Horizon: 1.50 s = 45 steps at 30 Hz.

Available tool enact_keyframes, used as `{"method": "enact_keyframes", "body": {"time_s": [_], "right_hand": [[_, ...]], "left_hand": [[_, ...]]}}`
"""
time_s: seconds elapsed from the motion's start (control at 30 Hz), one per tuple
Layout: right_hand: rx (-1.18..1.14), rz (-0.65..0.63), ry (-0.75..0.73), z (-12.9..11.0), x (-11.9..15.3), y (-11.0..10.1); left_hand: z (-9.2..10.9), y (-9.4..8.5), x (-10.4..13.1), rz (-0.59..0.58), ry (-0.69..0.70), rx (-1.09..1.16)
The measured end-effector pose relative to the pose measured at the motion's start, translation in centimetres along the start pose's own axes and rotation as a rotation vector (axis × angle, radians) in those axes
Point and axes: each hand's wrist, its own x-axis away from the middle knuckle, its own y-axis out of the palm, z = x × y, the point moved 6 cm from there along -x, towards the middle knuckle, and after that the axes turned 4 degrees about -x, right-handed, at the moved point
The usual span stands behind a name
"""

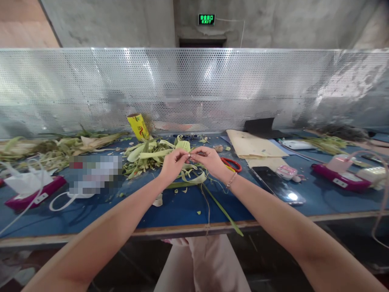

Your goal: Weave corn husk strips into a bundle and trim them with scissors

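My left hand (176, 163) and my right hand (209, 159) meet over the middle of the blue table. Both are closed in a pinch, fingertips almost touching, on something too small to make out. Just behind and left of them lies a heap of pale green husk strips (148, 156). Below the hands, a curled strip of husk (191, 180) rests on the table. A thin twine (208, 207) hangs over the table's front edge, and a long green leaf strip (223, 211) crosses that edge too. Scissors with red handles (235, 165) lie beside my right wrist.
A yellow can (138, 126) leans near the perforated metal screen (194, 89). Right of my hands are brown paper (255, 145), a phone (278, 185), a pink case (286, 172) and a purple power strip (340, 178). Another purple power strip (48, 192) and more husks (67, 148) occupy the left.
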Motion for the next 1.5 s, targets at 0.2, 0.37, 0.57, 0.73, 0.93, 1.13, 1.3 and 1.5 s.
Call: {"method": "enact_keyframes", "body": {"time_s": [0.2, 0.37, 0.57, 0.73, 0.93, 1.13, 1.3, 1.5], "right_hand": [[0.128, 0.037, -0.043, 0.0, -0.1, -0.2], [0.269, 0.029, -0.044, 0.2, -0.4, -0.7], [0.260, 0.154, -0.017, 0.2, -1.0, -3.0], [0.224, 0.208, -0.003, 0.0, -1.1, -3.9], [0.244, 0.173, 0.010, 0.4, -1.2, -3.5], [0.266, 0.158, 0.004, 0.5, -1.2, -3.3], [0.268, 0.182, -0.088, -0.2, -1.0, -3.1], [0.244, 0.227, -0.201, -1.8, -0.6, -2.9]], "left_hand": [[-0.3, 0.3, 0.0, 0.038, -0.092, 0.116], [-1.5, 0.7, -0.6, -0.111, -0.162, 0.162], [-1.7, -0.8, -0.8, -0.217, -0.020, -0.409], [-2.6, 0.3, -0.1, -0.421, -0.004, -0.529], [-3.0, 1.2, 0.1, -0.382, 0.050, -0.451], [-2.9, 1.5, 0.0, -0.328, 0.055, -0.443], [-1.2, -0.1, -0.8, -0.082, 0.110, -0.471], [-0.5, -0.8, -0.8, 0.006, 0.176, -0.441]]}}
